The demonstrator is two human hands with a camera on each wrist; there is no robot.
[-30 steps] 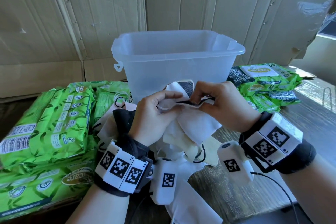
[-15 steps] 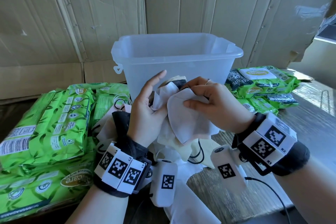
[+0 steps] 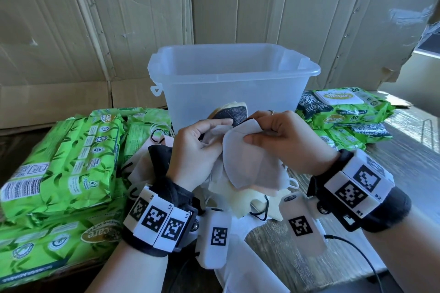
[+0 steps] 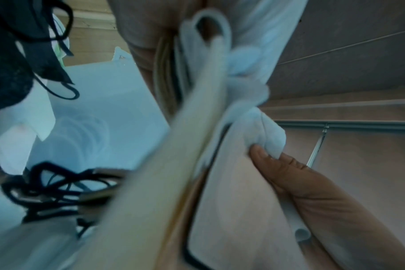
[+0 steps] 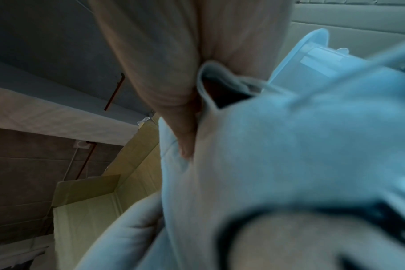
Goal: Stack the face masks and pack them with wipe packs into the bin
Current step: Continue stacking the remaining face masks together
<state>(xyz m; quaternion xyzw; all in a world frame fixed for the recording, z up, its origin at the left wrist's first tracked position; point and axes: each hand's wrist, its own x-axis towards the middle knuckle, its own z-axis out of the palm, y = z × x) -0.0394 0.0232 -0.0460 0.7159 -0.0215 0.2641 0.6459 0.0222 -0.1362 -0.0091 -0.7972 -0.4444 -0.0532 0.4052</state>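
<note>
a: what step was that?
b: stacking, i'd say. both the left hand (image 3: 195,150) and the right hand (image 3: 283,140) pinched the face masks (image 3: 250,164) before the empty-looking bin (image 3: 233,83); squaring edges seemed next

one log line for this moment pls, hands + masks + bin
left hand: holds mask stack | right hand: pinches white mask onto stack | bin: nothing visible inside | wipe packs: on table

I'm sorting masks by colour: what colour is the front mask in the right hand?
White front mask, pinched by the right hand; head view shows it best.
</note>
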